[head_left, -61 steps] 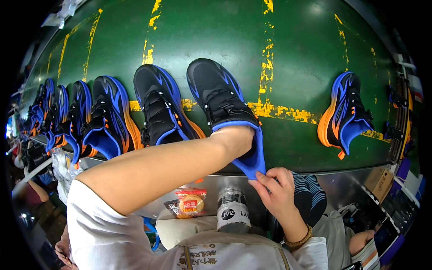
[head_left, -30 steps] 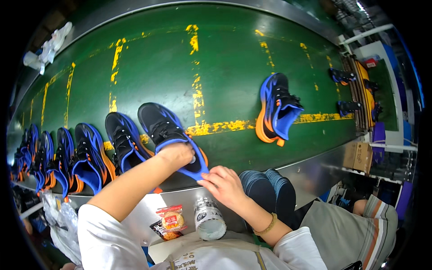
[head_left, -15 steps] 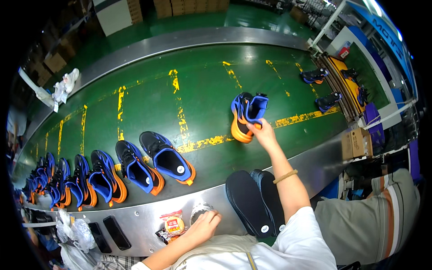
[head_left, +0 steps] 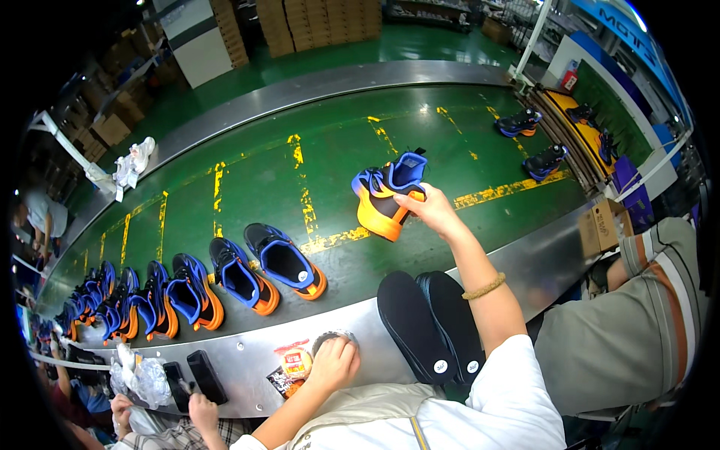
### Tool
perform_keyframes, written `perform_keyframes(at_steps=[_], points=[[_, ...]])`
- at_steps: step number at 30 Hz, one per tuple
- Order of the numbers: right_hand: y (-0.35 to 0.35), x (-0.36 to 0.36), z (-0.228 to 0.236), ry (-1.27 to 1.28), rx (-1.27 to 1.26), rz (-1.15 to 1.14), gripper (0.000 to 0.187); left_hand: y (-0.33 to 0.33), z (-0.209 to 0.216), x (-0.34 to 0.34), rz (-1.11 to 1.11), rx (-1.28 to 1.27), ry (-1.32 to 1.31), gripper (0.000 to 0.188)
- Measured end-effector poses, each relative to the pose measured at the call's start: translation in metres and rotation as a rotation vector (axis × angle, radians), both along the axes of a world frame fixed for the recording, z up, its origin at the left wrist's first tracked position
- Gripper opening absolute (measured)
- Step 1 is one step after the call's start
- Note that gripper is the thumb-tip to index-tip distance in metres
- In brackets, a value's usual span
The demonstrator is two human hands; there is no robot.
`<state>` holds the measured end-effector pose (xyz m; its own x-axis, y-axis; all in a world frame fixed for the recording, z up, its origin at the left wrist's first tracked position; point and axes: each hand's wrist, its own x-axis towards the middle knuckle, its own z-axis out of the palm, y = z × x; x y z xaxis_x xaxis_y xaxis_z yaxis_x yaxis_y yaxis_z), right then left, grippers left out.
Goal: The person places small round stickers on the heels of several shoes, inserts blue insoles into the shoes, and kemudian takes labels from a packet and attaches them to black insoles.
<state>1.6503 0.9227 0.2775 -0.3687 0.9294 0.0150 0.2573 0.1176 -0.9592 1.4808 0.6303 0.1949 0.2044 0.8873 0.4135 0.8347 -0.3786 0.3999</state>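
My right hand (head_left: 431, 210) grips a black, blue and orange sneaker (head_left: 382, 196) by its heel, holding it tilted above the green belt (head_left: 345, 172). The shoe's orange sole faces down and to the left. My left hand (head_left: 335, 364) has its fingers curled into a small round cup (head_left: 330, 339) on the metal ledge; the fingertips are hidden. Right of that cup lie two stacks of black insoles (head_left: 409, 322) with round white stickers. Nearest on the belt stands another sneaker (head_left: 285, 262), the first in a row running to the left.
Wrapped snacks (head_left: 295, 365) lie beside the cup. Farther left are dark phones (head_left: 206, 375), clear plastic bags (head_left: 142, 379) and a co-worker's hand (head_left: 202, 412). Two sneakers (head_left: 517, 124) (head_left: 545, 162) stand near the rollers at right. A cardboard box (head_left: 604, 229) sits by the right edge.
The held sneaker has moved a little left and tipped, showing more of its orange sole. My left hand has moved lower into the cup. A co-worker's hands have appeared at the lower left.
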Motion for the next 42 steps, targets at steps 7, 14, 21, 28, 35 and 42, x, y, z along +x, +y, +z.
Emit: perform_keyframes(at_steps=[7, 14, 21, 28, 35, 42], points=[[-0.01, 0.0, -0.029, -0.311, 0.255, -0.044, 0.034, -0.01, 0.0, 0.0, 0.043, 0.046, 0.125, 0.031], [0.0, 0.05, -0.116, -0.722, 0.461, -0.112, 0.054, -0.054, 0.004, -0.042, 0.71, -0.001, -0.322, 0.023], [-0.101, -0.009, 0.011, -0.085, 0.659, 0.148, 0.034, -0.126, -0.048, -0.065, 1.181, -0.444, -0.319, 0.019], [-0.22, -0.038, 0.107, 0.609, 1.101, 0.828, 0.034, -0.088, -0.078, -0.059, 1.14, -0.514, -0.077, 0.05], [-0.244, -0.029, 0.123, 0.789, 1.276, 0.558, 0.026, -0.042, -0.094, -0.056, 1.048, -0.421, -0.323, 0.046], [-0.219, -0.014, 0.069, 0.464, 0.863, 0.623, 0.026, -0.138, -0.093, -0.096, 1.102, -0.459, -0.533, 0.047]])
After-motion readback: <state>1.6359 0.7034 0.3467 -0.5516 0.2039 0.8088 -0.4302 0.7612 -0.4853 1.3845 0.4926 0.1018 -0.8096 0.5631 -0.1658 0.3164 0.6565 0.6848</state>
